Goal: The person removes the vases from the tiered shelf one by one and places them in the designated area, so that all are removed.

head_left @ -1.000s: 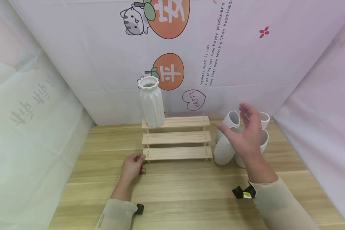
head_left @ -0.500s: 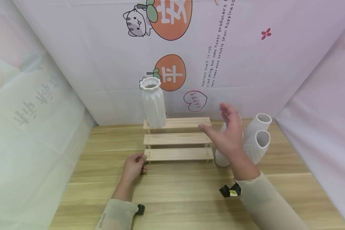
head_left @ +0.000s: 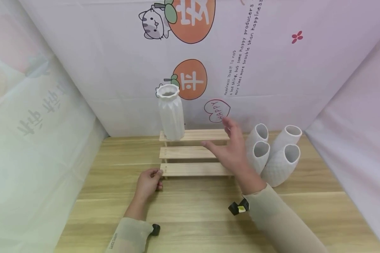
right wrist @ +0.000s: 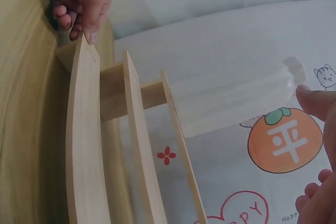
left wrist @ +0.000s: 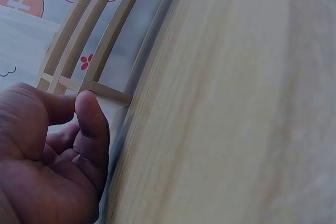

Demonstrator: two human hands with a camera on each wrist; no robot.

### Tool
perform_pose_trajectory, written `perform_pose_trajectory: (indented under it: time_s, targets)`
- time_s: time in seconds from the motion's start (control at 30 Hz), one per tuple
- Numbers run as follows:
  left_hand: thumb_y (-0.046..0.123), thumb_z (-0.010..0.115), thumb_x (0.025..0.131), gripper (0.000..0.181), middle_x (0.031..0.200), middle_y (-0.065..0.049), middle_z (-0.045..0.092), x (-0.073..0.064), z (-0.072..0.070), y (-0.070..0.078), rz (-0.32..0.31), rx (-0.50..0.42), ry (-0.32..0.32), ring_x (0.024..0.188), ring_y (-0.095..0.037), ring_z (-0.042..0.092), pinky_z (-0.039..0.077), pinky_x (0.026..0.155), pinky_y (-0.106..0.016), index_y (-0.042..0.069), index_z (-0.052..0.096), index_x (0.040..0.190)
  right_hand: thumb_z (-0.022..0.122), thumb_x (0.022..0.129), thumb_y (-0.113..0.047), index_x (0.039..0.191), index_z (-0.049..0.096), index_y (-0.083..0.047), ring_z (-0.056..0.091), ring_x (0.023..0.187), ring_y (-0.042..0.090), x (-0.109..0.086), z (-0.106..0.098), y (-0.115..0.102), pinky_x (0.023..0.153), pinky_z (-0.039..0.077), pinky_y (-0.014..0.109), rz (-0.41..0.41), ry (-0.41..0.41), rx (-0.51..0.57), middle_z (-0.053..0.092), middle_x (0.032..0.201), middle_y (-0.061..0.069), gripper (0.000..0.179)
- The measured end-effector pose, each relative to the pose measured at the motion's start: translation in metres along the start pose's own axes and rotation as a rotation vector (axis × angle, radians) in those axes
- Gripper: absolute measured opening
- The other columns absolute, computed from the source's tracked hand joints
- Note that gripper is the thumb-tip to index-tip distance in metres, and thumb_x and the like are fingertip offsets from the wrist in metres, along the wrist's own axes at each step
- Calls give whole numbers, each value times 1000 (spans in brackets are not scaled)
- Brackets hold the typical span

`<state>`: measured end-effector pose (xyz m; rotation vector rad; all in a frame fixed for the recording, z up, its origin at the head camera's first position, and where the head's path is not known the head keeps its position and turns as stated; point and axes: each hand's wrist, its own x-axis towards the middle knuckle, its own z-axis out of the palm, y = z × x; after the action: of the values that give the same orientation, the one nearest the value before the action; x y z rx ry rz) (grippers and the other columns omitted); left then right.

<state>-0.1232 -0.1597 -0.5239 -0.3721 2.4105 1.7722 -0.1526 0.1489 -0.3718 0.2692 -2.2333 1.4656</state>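
Note:
A three-step wooden display rack (head_left: 193, 169) stands on the table against the back cloth. My left hand (head_left: 148, 183) pinches the left end of its lowest step between thumb and fingers, as the left wrist view also shows around the rack's corner (left wrist: 97, 66). On the left of the top step a tall white ribbed vase (head_left: 172, 119) stands upright. My right hand (head_left: 232, 151) hovers before the rack's right end, thumb and fingers spread, holding nothing. It hides part of the steps. In the right wrist view its thumb (right wrist: 315, 100) appears at the edge, apart from the vase.
Several white vases cluster right of the rack, including a front textured one (head_left: 280, 168) and a rear one (head_left: 285, 138). A printed white cloth (head_left: 123, 88) rises behind, with cloth walls at both sides. The wood-grain table (head_left: 190, 218) extends in front.
My right hand has moved left from above the vase cluster to before the rack's right end, uncovering the vases. My left hand stays on the rack. The head view has shifted slightly.

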Motion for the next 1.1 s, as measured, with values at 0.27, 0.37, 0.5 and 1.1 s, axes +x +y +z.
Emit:
perform_pose_trajectory:
  time_s: [0.27, 0.37, 0.5, 1.1]
  targets:
    - [31, 65, 105, 46, 97, -13, 72, 0, -1, 3, 10, -5, -3, 67, -21, 70, 64, 63, -33, -4, 62, 135, 97, 72, -39, 154, 42, -10, 47, 140, 23, 0, 18, 2, 120, 41, 37, 51, -39, -45, 48, 153, 7, 103]
    - [29, 64, 105, 45, 96, -13, 72, 0, -1, 3, 9, -9, -1, 68, -21, 70, 64, 63, -34, -5, 62, 135, 97, 72, -39, 155, 40, -11, 46, 141, 22, 0, 24, 4, 120, 40, 37, 48, -49, -31, 47, 154, 6, 104]
    - [28, 65, 105, 44, 93, -13, 72, 0, -1, 2, 10, -15, -4, 68, -22, 70, 65, 62, -34, -5, 63, 133, 98, 73, -31, 155, 39, -9, 43, 144, 20, 2, 34, 8, 121, 38, 37, 23, -49, 12, 45, 156, 9, 104]
    - [26, 65, 105, 40, 90, -13, 72, 0, -1, 1, 29, -30, -4, 66, -22, 69, 65, 60, -34, -6, 65, 129, 96, 74, -37, 157, 35, -9, 42, 145, 27, 4, 78, 15, 121, 39, 39, 38, -131, 48, 41, 158, 8, 106]
